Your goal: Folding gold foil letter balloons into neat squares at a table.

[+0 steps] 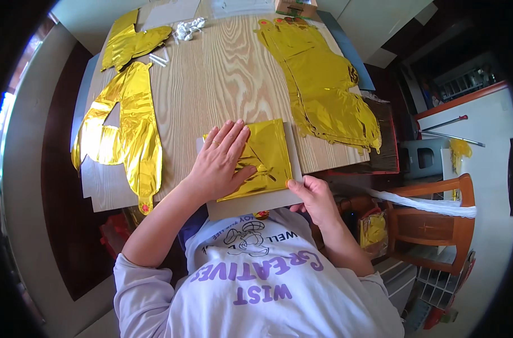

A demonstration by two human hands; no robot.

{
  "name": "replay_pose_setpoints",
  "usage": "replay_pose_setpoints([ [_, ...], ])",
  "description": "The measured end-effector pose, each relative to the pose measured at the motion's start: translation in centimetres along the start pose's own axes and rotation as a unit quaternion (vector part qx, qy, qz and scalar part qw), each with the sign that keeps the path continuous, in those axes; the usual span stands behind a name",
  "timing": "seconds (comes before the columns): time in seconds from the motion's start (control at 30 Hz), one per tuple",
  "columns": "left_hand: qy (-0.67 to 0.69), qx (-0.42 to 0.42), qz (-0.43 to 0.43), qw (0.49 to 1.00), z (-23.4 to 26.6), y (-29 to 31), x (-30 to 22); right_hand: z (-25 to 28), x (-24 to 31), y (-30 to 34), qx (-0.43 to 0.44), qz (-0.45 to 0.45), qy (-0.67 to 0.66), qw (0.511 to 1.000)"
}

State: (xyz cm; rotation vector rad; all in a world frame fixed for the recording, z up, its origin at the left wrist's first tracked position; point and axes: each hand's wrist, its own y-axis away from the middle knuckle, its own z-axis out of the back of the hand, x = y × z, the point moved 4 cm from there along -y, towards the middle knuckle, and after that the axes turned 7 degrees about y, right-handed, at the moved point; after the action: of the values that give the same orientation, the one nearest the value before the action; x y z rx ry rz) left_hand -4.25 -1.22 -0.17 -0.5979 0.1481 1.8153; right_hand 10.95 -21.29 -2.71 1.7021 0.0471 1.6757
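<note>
A folded gold foil balloon (267, 152) lies on a grey cardboard sheet (251, 204) at the table's near edge. My left hand (222, 155) rests flat on the foil with its fingers stretched out and pressing nothing between them. At the near right corner, my right hand (315, 198) pinches the cardboard, thumb on top beside the foil's corner and fingers curled at the edge, partly hidden. A small piece of gold foil with a red spot (261, 214) sticks out below the cardboard's near edge.
A stack of flat gold foil balloons (324, 84) covers the table's right side. Another flat foil balloon (141, 129) lies at left, with a gold foil piece (135, 42) beyond it. White strips (159, 58) and a crumpled white bundle (190, 28) sit nearby. A wooden chair (431, 225) stands at right.
</note>
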Motion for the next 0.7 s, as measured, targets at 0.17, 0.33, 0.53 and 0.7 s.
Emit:
replay_pose_setpoints([
  [0.17,-0.021,-0.003,0.010,1.000,0.5,0.1,0.2,-0.6,-0.3,0.1,0.009,0.007,-0.059,0.998],
  [0.33,-0.018,0.023,0.049,0.998,1.2,0.4,1.4,-0.8,0.2,0.2,0.001,0.013,-0.080,0.997],
  [0.53,-0.037,0.001,0.038,0.999,1.6,0.6,1.3,-1.0,0.1,0.2,-0.041,0.050,-0.075,0.995],
  [0.7,-0.049,0.013,0.041,0.998,3.3,-1.2,0.2,-1.1,0.2,0.3,-0.048,0.048,-0.075,0.995],
])
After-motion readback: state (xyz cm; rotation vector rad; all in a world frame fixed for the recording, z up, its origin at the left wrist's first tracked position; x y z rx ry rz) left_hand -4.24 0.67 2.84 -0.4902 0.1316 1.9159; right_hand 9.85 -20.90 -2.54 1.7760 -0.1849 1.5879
